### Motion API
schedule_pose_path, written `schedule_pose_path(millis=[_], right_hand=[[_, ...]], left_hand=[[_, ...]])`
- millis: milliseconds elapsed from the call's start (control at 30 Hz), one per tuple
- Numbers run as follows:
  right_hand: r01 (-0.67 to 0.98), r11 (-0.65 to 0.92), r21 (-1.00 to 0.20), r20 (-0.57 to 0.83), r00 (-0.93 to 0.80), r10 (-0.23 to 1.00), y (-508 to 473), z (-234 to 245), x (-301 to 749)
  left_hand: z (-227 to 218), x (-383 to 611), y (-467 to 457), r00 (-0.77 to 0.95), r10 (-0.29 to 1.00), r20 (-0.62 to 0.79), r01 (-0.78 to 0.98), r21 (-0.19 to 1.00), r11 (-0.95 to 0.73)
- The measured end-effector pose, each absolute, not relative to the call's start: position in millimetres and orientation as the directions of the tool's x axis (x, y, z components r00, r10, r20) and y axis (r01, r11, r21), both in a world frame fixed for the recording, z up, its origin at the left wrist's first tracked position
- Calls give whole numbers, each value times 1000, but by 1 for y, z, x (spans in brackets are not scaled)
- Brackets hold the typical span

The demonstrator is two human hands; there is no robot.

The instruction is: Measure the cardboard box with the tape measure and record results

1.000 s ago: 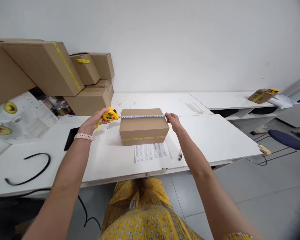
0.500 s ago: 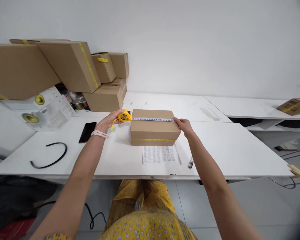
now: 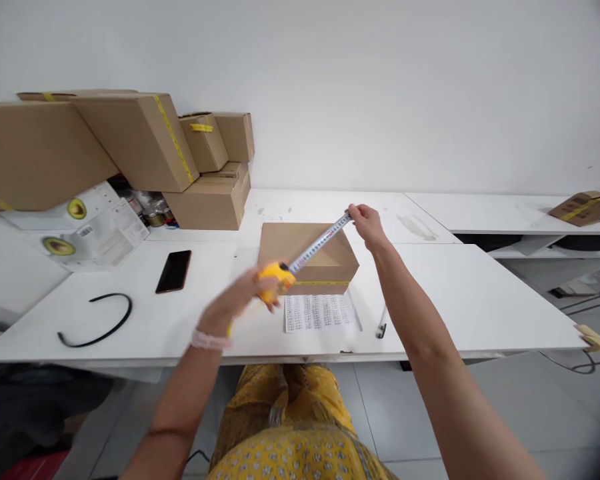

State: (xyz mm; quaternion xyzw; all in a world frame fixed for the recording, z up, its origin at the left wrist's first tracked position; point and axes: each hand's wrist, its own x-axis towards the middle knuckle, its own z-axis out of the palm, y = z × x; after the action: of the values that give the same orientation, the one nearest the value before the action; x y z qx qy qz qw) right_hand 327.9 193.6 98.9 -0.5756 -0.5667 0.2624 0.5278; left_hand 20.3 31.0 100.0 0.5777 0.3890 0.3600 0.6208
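A small brown cardboard box [image 3: 325, 257] with a yellow tape band stands on the white table [image 3: 455, 293]. My left hand [image 3: 240, 300], blurred by motion, is closed round a yellow tape measure [image 3: 276, 279] near the box's front left corner. Its blade [image 3: 320, 243] runs diagonally up and over the box to my right hand [image 3: 366, 223], which pinches the blade's end above the box's far right corner. A printed sheet [image 3: 320, 312] lies in front of the box.
A pen [image 3: 381, 329] lies right of the sheet. A black phone [image 3: 173, 271] and a black curved cable [image 3: 97, 320] rest on the left. Stacked cardboard boxes [image 3: 130, 143] and avocado-printed cartons [image 3: 87, 227] fill the back left. Another box [image 3: 585, 207] sits far right.
My left hand has swung the tape measure from the box's far left edge down to its front left. My right hand lifted the blade end; the blade now crosses the box diagonally.
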Motion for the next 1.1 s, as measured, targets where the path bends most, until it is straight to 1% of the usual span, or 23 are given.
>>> schedule_pose_path(millis=[67, 100, 167, 267, 433, 500, 633, 833, 900, 967, 1033, 1100], right_hand=[[413, 258, -873, 303, 47, 952, 201, 108, 308], [442, 267, -857, 281, -34, 959, 203, 111, 298], [489, 249, -836, 219, -119, 968, 206, 114, 282], [511, 189, -839, 158, -105, 982, 208, 115, 272], [485, 58, -872, 47, -34, 998, 203, 106, 275], [461, 49, -886, 33, -43, 999, 199, 99, 276], [411, 99, -906, 74, -76, 994, 195, 91, 280], [494, 136, -859, 101, -99, 990, 204, 97, 273], [491, 116, -863, 73, -106, 992, 207, 101, 274], [454, 93, -886, 45, -117, 992, 209, 104, 282], [377, 127, -917, 99, -94, 991, 210, 105, 300], [330, 195, -923, 206, -3, 979, 204, 101, 323]], left_hand=[[81, 64, -2, 582, 798, -157, -161, 939, 303], [74, 84, -13, 589, 790, -169, -218, 908, 357], [68, 115, -22, 520, 838, -168, -304, 880, 365], [74, 131, -10, 435, 885, -164, -351, 875, 334], [81, 123, 12, 401, 894, -203, -337, 874, 349], [77, 125, 11, 386, 895, -225, -327, 874, 360], [69, 133, 3, 374, 898, -231, -316, 879, 357], [67, 140, 6, 360, 902, -239, -311, 880, 358], [68, 139, 6, 366, 901, -232, -300, 888, 350], [70, 131, 3, 359, 909, -211, -287, 902, 323], [69, 115, -6, 311, 936, -166, -277, 926, 256], [61, 90, -17, 194, 976, -96, -252, 957, 144]])
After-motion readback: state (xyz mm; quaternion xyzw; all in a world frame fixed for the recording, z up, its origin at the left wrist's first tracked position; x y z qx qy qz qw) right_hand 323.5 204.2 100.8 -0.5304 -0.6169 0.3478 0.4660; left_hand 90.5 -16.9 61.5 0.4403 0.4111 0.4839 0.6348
